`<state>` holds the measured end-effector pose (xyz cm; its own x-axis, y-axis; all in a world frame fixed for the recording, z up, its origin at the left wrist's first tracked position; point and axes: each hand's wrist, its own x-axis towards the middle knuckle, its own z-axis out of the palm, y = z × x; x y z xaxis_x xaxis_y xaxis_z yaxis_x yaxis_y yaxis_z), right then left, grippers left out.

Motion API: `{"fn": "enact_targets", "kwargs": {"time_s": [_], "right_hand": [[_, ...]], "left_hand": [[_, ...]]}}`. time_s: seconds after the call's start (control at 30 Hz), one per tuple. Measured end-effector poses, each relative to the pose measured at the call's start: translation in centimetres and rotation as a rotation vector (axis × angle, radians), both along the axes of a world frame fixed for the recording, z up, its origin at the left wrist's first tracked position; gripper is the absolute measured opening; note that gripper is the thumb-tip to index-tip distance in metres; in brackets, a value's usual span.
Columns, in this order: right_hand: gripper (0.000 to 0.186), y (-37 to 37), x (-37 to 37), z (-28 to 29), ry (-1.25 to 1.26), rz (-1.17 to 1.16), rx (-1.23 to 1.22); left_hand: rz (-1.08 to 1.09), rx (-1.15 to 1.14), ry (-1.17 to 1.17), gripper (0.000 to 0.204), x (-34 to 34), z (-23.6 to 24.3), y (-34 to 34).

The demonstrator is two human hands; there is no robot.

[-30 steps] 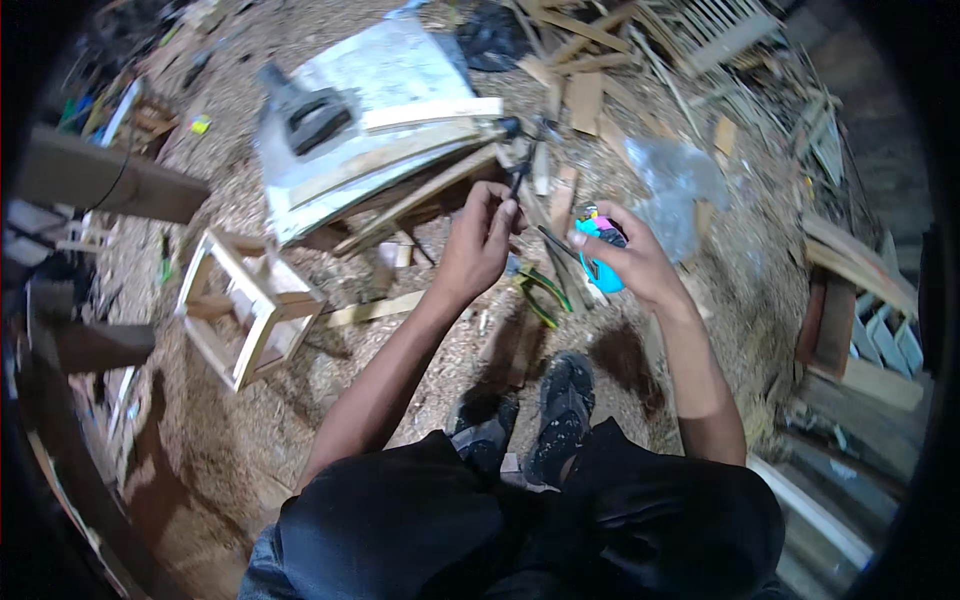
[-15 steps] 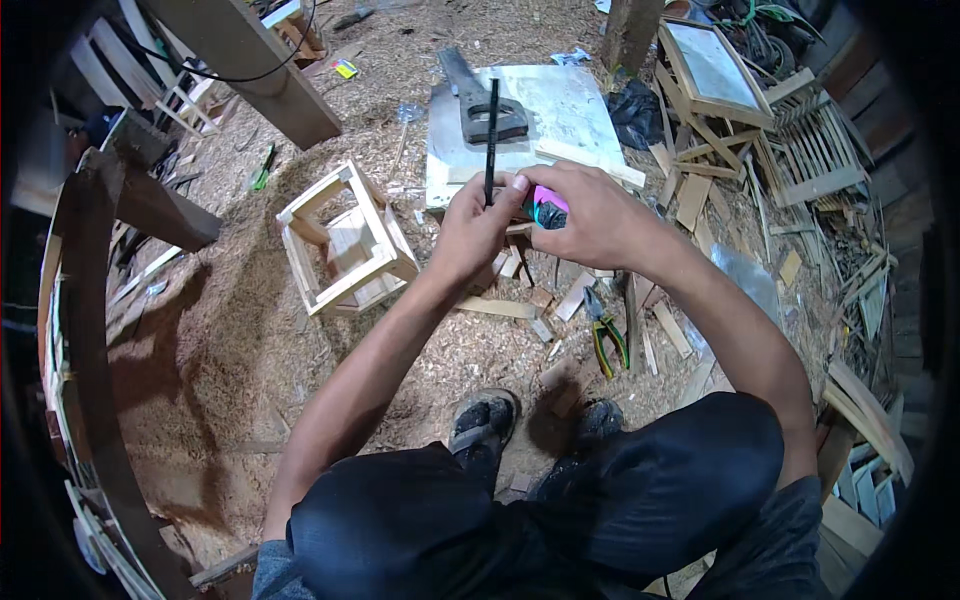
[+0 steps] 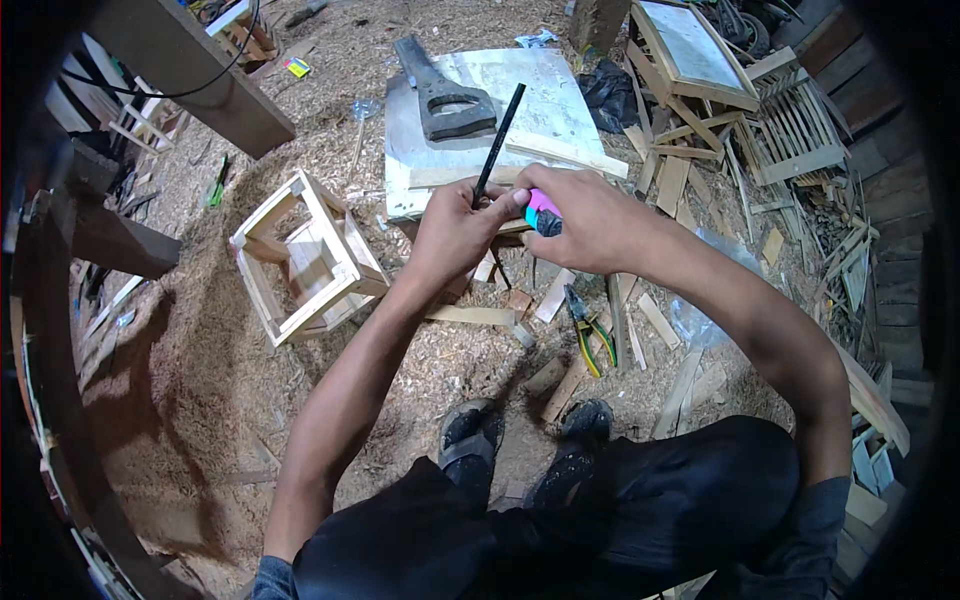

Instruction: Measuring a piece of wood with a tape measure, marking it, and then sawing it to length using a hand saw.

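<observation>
My left hand (image 3: 460, 225) is closed on a slim black pencil (image 3: 504, 128), which points up and tilts right. My right hand (image 3: 590, 220) grips a turquoise, pink and black tape measure (image 3: 543, 210); its fingertips meet my left thumb, and part of the tape is hidden. Both hands are in front of a whitish board (image 3: 545, 100), on which lie a dark handled tool (image 3: 455, 115) and pale wooden strips (image 3: 560, 152). Yellow-green pliers (image 3: 590, 335) lie on the shavings below my hands.
An open wooden box frame (image 3: 343, 270) sits at left. Thick beams (image 3: 225, 75) stand upper left. Wooden frames (image 3: 690, 85), a slatted panel (image 3: 800, 130) and a black bag (image 3: 610, 100) are piled at upper right. Offcuts (image 3: 655, 320) litter the shavings.
My right hand has moved left with the tape measure to meet my left hand. The pencil has leaned further right in the last half second. The view has also shifted.
</observation>
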<state>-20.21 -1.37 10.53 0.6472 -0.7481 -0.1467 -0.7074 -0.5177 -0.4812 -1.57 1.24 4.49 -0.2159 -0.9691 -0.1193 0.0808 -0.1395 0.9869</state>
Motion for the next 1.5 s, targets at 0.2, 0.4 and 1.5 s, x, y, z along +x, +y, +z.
{"fn": "enact_targets", "kwargs": {"time_s": [0.2,0.4,1.5], "right_hand": [[0.055,-3.6,-2.0,2.3,0.259,-0.051,0.301],[0.054,-8.9,-10.3,-0.5,0.191,0.029,0.11],[0.051,-5.2,-11.8,-3.6,0.357,-0.028,-0.186]], "left_hand": [[0.129,0.018,-0.483,0.041,7.0,0.2,-2.9],[0.169,0.097,-0.855,0.044,13.2,-0.6,-6.1],[0.186,-0.141,-0.688,0.018,10.3,-5.2,-5.7]]}}
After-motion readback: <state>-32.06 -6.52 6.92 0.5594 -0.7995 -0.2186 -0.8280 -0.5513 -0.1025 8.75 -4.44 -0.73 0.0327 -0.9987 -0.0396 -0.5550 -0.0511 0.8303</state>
